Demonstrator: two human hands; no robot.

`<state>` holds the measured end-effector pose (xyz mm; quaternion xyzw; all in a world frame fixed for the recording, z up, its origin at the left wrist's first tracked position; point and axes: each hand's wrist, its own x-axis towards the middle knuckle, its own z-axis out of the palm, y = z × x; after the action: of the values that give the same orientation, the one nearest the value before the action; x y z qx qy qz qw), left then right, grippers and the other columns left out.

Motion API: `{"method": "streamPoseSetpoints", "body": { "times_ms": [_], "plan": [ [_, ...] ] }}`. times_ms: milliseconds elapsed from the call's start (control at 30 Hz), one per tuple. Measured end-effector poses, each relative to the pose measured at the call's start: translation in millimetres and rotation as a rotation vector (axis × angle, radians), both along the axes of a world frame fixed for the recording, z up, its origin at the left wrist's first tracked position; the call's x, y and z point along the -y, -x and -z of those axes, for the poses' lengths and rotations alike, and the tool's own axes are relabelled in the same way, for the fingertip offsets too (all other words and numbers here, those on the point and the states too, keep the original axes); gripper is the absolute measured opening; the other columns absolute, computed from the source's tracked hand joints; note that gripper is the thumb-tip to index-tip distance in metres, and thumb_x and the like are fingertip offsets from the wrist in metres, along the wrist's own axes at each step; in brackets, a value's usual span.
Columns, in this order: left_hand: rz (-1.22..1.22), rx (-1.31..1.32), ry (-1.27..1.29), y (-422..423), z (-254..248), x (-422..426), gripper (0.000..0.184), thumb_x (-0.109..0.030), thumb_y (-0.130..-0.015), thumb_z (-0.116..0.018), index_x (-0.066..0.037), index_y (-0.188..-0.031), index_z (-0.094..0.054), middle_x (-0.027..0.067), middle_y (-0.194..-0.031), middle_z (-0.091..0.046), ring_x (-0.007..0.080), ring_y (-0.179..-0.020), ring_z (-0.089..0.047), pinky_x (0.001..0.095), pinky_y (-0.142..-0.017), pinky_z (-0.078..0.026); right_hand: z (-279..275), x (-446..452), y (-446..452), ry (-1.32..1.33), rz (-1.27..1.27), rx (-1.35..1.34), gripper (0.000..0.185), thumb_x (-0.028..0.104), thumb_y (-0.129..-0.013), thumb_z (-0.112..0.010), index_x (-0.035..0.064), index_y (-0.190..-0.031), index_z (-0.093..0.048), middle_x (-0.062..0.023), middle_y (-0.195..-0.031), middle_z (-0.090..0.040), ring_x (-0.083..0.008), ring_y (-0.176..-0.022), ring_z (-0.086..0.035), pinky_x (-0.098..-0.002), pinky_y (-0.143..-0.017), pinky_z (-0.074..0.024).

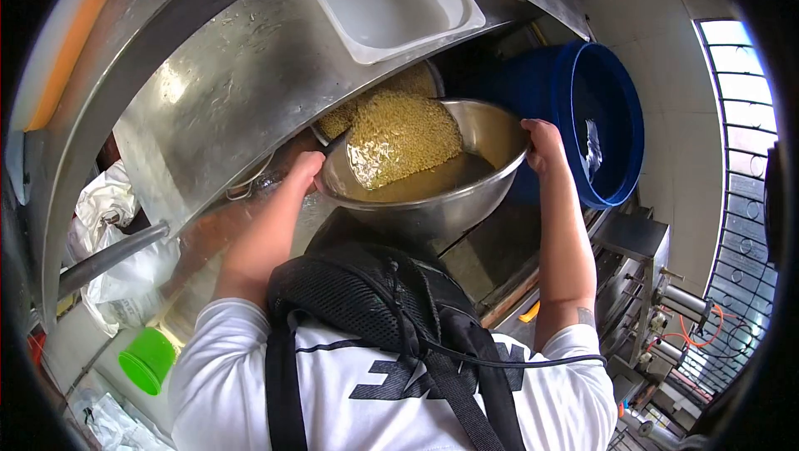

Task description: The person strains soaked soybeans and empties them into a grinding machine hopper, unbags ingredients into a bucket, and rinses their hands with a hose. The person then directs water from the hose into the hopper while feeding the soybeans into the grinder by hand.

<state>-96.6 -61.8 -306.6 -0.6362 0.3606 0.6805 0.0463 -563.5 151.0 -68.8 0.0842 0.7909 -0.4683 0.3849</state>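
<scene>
A large metal bowl (441, 216) hangs in front of my body, tilted away from me. My left hand (308, 170) is closed on its left rim, and my right hand (543, 145) grips the rim on the right. Small pale-yellow beans or grains (408, 136) lie heaped in wet, shiny masses toward the bowl's far left side, with cloudy liquid nearer to me. Just beyond the far rim, partly under the steel counter, is a second metal container (437, 78) of the same yellow grains. Whether the two vessels touch is hidden.
A steel counter (241, 60) bears a white plastic tray (366, 50) on the far side. At right stands a blue barrel (566, 118), with metal machinery (657, 293) nearer. A green bucket (148, 361) and white plastic bags (116, 264) are at left.
</scene>
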Motion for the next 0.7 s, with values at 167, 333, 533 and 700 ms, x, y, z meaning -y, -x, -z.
{"method": "streamPoseSetpoints", "body": {
  "times_ms": [167,333,533,700],
  "plan": [
    [-0.145,0.026,-0.094,10,-51,6,0.013,-0.010,-0.089,-0.058,0.001,-0.088,-0.066,0.0133,-0.082,-0.066,0.0289,-0.071,-0.066,0.0476,-0.062,-0.052,-5,47,-2,0.153,0.126,0.130,0.009,0.009,-0.095,-0.062,-0.0003,-0.095,-0.061,-0.0082,-0.082,-0.058,-0.0243,-0.070,-0.058,-0.0394,-0.060,-0.0471],
    [-0.567,-0.253,-0.306,11,26,-15,0.020,-0.001,-0.090,-0.046,-0.002,-0.102,-0.062,0.0144,-0.095,-0.068,0.0302,-0.079,-0.070,0.0438,-0.058,-0.057,-8,90,-41,0.064,-0.076,0.026,0.008,0.009,-0.096,-0.058,0.0042,-0.103,-0.060,-0.0083,-0.082,-0.058,-0.0214,-0.058,-0.054,-0.0374,-0.042,-0.0478],
    [-0.397,-0.089,-0.379,8,-24,-13,0.024,-0.003,-0.094,-0.042,-0.006,-0.105,-0.063,0.0085,-0.099,-0.069,0.0256,-0.078,-0.070,0.0403,-0.054,-0.056,-14,101,-57,0.058,-0.137,0.012,0.007,0.011,-0.098,-0.056,0.0062,-0.098,-0.060,-0.0060,-0.082,-0.057,-0.0220,-0.065,-0.057,-0.0360,-0.048,-0.0491],
    [-0.261,0.072,-0.321,13,-28,-1,0.024,-0.004,-0.097,-0.042,-0.010,-0.108,-0.062,0.0066,-0.096,-0.066,0.0216,-0.070,-0.064,0.0368,-0.048,-0.045,12,107,-41,0.045,-0.137,0.011,0.008,0.009,-0.097,-0.056,0.0042,-0.103,-0.058,-0.0086,-0.083,-0.059,-0.0227,-0.062,-0.059,-0.0385,-0.044,-0.0515]
  ]
}}
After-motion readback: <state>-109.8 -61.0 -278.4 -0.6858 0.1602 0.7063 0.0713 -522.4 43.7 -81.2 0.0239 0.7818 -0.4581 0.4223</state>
